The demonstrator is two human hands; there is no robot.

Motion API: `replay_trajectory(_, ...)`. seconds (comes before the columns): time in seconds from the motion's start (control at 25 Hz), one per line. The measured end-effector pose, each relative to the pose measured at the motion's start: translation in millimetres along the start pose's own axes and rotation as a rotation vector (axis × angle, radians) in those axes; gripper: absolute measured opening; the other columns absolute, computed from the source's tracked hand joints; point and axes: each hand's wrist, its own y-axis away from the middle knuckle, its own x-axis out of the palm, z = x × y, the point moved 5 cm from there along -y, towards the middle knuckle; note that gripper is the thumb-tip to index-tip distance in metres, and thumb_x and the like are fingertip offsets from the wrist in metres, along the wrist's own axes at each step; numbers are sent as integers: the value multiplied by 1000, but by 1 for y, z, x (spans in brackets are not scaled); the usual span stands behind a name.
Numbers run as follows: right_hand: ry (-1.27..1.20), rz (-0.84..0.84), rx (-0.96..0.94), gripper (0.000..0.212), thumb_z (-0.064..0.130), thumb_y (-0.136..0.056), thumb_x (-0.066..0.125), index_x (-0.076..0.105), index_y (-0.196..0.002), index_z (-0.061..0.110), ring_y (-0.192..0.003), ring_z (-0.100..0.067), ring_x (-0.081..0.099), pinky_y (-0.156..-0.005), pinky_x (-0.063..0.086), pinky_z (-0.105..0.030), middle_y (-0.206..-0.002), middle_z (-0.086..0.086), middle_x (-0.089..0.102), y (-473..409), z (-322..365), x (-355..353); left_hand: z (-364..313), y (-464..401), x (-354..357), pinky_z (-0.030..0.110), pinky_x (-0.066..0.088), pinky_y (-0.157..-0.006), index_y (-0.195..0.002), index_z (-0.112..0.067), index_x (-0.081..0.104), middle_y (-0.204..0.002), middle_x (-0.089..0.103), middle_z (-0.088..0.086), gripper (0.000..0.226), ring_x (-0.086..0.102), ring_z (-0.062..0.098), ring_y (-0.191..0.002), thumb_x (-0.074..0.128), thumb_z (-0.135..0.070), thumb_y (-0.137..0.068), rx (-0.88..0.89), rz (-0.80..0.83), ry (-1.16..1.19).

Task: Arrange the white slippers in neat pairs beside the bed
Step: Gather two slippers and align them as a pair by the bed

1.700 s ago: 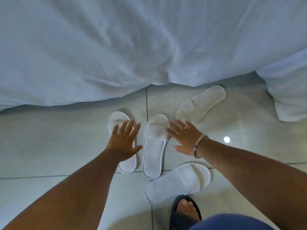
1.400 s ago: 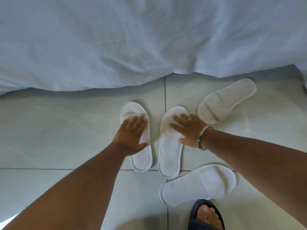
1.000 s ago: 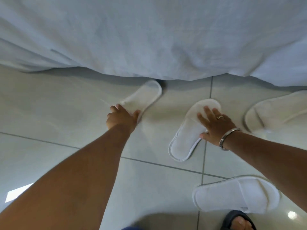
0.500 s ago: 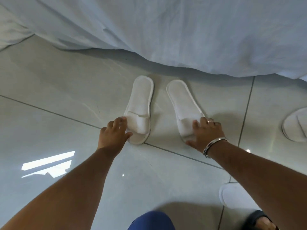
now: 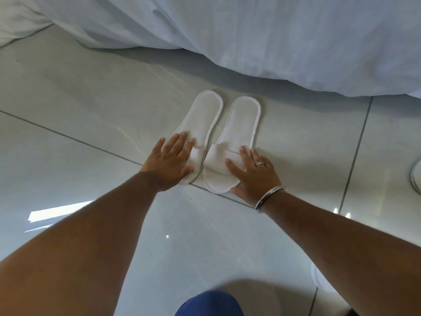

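Observation:
Two white slippers lie side by side on the pale tiled floor, heels toward the bed. The left slipper (image 5: 205,115) and the right slipper (image 5: 243,119) are nearly parallel, with a narrow gap between them. My left hand (image 5: 169,163) lies flat, fingers spread, on the toe strap of the left slipper. My right hand (image 5: 255,176), with a ring and a bracelet, lies flat on the toe strap and outer edge of the right slipper. Neither hand closes around a slipper.
The white bed sheet (image 5: 250,30) hangs to the floor just beyond the slippers' heels. A third white slipper (image 5: 415,176) shows partly at the right edge. Part of another slipper (image 5: 317,279) peeks out under my right forearm. My blue-clad knee (image 5: 209,303) is at the bottom.
Both hands slid a pair of slippers leftward along the bed and turned them heels toward it. In the last half second the two slippers came closer together and nearly parallel.

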Motion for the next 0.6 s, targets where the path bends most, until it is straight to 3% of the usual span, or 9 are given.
replay_trajectory(0.16, 26, -27, -25, 79, 61, -77, 58, 25, -145, 38, -144, -40, 22, -112, 20, -51, -160, -17, 13, -2, 11, 3, 15, 2, 3, 50, 2, -122, -157, -21, -4, -166, -7, 8, 74, -3, 25, -152, 21, -59, -98, 69, 0, -50)
replay_trajectory(0.6, 7, -3, -47, 83, 62, -79, 55, 8, -146, 44, -148, -33, 4, -117, 7, -53, -162, -9, -5, -27, -1, -2, 14, -5, 12, 53, 0, -122, -156, -24, -11, -165, -16, 6, 74, -12, 23, -151, 22, -57, -99, -79, 35, 138)
